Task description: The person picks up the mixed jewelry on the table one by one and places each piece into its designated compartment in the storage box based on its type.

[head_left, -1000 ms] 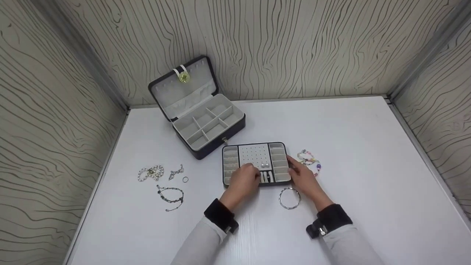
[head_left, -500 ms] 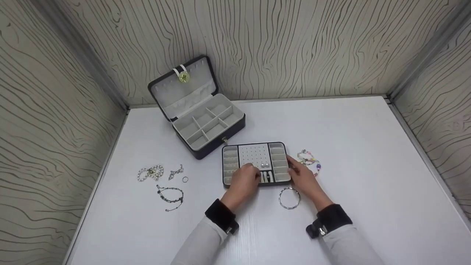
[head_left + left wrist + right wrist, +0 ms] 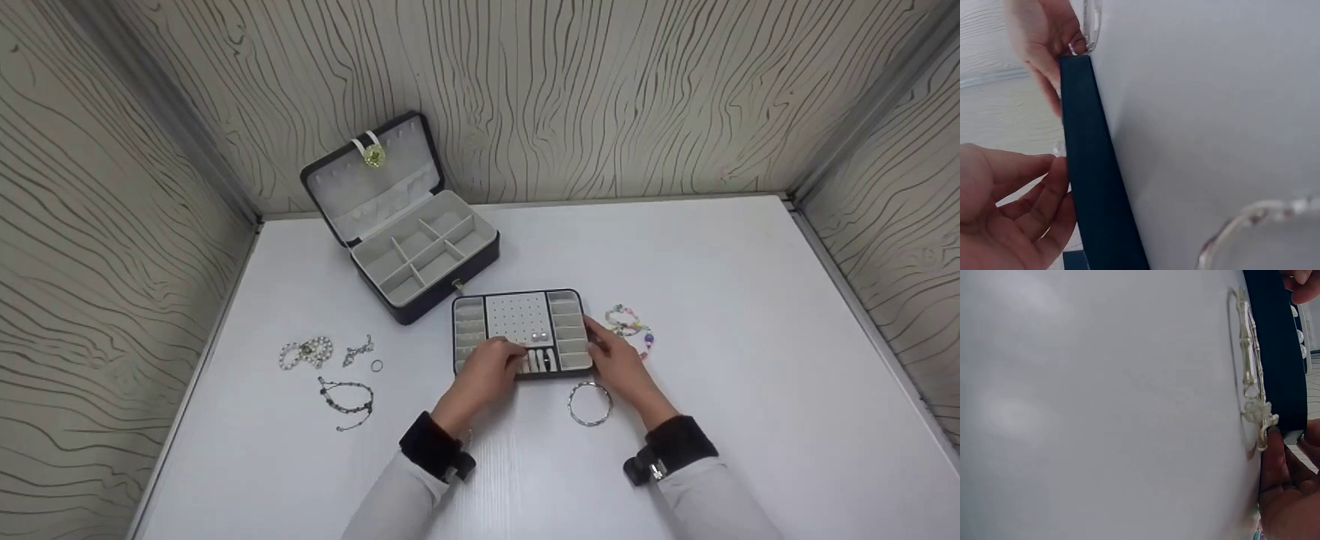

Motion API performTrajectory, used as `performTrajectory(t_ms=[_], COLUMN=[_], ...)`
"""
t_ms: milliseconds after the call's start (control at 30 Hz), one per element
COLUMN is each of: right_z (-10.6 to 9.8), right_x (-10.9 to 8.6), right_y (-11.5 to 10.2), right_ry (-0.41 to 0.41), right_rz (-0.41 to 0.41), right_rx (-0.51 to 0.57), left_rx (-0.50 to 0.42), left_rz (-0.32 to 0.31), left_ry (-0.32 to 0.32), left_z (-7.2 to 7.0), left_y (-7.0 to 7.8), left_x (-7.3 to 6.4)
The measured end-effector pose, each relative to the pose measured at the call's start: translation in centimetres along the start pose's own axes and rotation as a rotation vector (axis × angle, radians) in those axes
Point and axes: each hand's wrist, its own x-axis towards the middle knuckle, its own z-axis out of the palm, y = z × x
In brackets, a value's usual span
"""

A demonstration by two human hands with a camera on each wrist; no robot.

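Observation:
A shallow jewelry tray [image 3: 517, 296] with a dark rim lies on the table. My right hand [image 3: 619, 364] grips its right edge, the thumb at the near side. My left hand [image 3: 487, 367] is over the tray's near side, thumb and finger brought together beside several rings [image 3: 541, 361] in the ring slots; I cannot tell whether a ring is between them. A small whitish piece [image 3: 1059, 149] shows just past those fingertips. Two pearl earrings [image 3: 539, 336] sit on the perforated panel. A silver bangle [image 3: 590, 404] lies by the near right corner, close to the right thumb [image 3: 1275, 455].
An open jewelry box [image 3: 420, 292] with bare compartments stands behind the tray, a gold ornament [image 3: 375, 156] hanging in its lid. At left lie a pearl bracelet [image 3: 306, 352], a silver piece [image 3: 358, 350], a ring [image 3: 377, 365] and a dark bracelet [image 3: 347, 409]. A colorful beaded bracelet [image 3: 649, 340] lies right.
My left hand has drawn back a little to the left from the ring slots, uncovering more of the rings. The right hand and the tray stay in place.

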Motion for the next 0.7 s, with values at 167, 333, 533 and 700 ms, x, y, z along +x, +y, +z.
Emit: performTrajectory(t_ms=[167, 333, 533, 700], right_z=[0.0, 0.0, -0.1, -0.1], right_x=[0.0, 0.0, 0.1, 0.0], right_y=[0.1, 0.1, 0.2, 0.1], right_ry=[-0.006, -0.015, -0.014, -0.009], right_rz=[0.004, 0.006, 0.003, -0.006], right_rx=[0.011, 0.018, 0.019, 0.009], left_rx=[-0.047, -0.04, 0.116, 0.24], left_rz=[-0.047, -0.103, -0.234, -0.382], left_ry=[0.107, 0.203, 0.349, 0.383], left_z=[-2.4, -5.0, -6.9, -7.8], left_y=[-1.6, -4.2, -7.3, -9.2], left_x=[-1.3, -3.0, -5.3, -6.8])
